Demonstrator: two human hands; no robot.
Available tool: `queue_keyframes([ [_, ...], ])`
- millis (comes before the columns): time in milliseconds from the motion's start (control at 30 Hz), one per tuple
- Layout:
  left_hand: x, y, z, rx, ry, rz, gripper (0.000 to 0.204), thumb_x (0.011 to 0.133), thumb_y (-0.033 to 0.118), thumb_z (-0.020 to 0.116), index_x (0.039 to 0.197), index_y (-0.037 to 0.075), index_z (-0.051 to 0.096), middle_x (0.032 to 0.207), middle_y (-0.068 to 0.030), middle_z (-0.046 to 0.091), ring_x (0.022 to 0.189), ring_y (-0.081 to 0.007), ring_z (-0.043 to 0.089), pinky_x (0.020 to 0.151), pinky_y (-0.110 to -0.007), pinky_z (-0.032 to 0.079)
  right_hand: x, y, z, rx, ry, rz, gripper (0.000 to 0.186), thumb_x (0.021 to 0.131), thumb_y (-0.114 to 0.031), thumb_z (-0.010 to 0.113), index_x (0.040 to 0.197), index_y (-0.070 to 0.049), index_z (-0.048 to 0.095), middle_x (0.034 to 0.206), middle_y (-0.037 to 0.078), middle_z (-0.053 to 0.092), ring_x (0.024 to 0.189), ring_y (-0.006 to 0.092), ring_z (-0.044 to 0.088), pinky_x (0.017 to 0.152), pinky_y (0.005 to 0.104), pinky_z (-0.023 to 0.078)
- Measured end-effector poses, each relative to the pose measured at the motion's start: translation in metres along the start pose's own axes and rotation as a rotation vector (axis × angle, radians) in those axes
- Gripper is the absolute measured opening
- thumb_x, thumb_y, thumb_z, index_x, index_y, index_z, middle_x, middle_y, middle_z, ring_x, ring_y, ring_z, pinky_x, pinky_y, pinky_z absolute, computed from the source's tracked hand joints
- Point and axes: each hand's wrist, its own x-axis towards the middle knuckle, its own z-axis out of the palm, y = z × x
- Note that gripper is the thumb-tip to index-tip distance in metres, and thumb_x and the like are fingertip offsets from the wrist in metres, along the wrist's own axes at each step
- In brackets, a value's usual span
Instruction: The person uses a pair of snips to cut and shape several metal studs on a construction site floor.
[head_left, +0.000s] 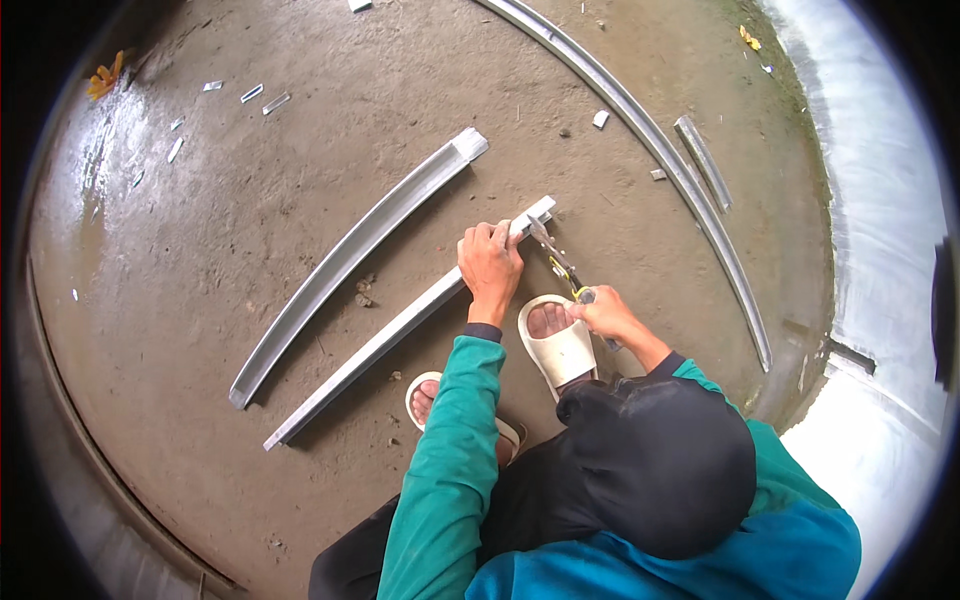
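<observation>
Brown, rough floor point(180, 330) spreads below you, damp and shiny on its far left side, and a pale wall point(875, 150) closes the scene on the right. On this floor, in front of your feet, lies a straight metal bar point(378, 352), slanting from the near left to the far right. Your left hand point(490, 262) is clamped on this bar close to its far end, with the fingers bent over the top. Your right hand point(605, 312) is closed around the handles of the snips point(563, 268). Their head meets the bar on its right side, just beyond your left hand; whether the blades are apart or together, you cannot tell from this view.

To the left of the bar, well apart from your hands, rests a wider metal channel point(350, 250). On the right, a long metal strip point(662, 150) runs from the far side toward you, and a short metal piece point(703, 163) lies just beside it. Small metal scraps point(276, 103) are scattered at the far left, near a yellow leaf point(105, 78). You wear cream slippers point(562, 355) and green sleeves point(445, 470).
</observation>
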Motion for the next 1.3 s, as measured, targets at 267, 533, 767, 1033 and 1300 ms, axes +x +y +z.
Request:
queue_keyframes([
  [267,-0.003,0.003,0.003,0.010,0.029,0.040,0.019,0.081,0.018,0.071,0.099,0.011,0.070,0.083,-0.0048,0.060,0.084,-0.0254,0.057,0.073,-0.039,0.045,0.007,0.008,-0.002,-0.105,0.021,-0.002,0.037,0.079,-0.034,0.070,0.080,0.003,0.068,0.078,0.018,0.069,0.077,0.0276,0.068,0.069,0.0424,0.050],
  [533,-0.001,0.002,0.004,0.035,0.039,0.075,0.021,0.080,0.019,0.072,0.099,0.011,0.070,0.084,-0.0047,0.059,0.085,-0.0253,0.056,0.076,-0.040,0.044,0.015,0.016,0.006,-0.251,0.143,-0.065,0.037,0.078,-0.033,0.071,0.083,0.004,0.068,0.081,0.023,0.069,0.082,0.0362,0.069,0.071,0.0465,0.051],
  [767,0.007,0.001,-0.005,0.175,-0.212,0.012,0.039,0.068,0.025,0.083,0.100,0.008,0.068,0.092,-0.0099,0.057,0.089,-0.0280,0.056,0.079,-0.041,0.043,0.009,0.006,-0.019,-0.074,-0.185,-0.038,0.029,0.073,-0.021,0.071,0.088,0.003,0.065,0.084,0.017,0.068,0.080,0.0253,0.064,0.072,0.0402,0.048],
  [1033,0.059,-0.006,-0.036,0.131,-0.469,-0.198,0.023,0.085,0.019,0.066,0.104,0.010,0.057,0.096,-0.0197,0.068,0.089,-0.0432,0.065,0.077,-0.051,0.050,-0.036,0.021,-0.043,-0.154,-0.170,-0.088,0.030,0.071,-0.022,0.072,0.086,0.003,0.066,0.082,0.020,0.067,0.080,0.0304,0.066,0.073,0.0412,0.050],
  [1300,0.088,0.003,-0.063,0.129,-0.701,-0.263,0.048,0.085,0.047,0.068,0.095,0.001,0.067,0.086,-0.0215,0.070,0.083,-0.0371,0.068,0.074,-0.043,0.051,-0.019,-0.002,-0.046,-0.169,-0.118,-0.185,0.035,0.070,-0.023,0.071,0.087,0.007,0.063,0.084,0.026,0.067,0.085,0.0372,0.068,0.074,0.0432,0.052],
])
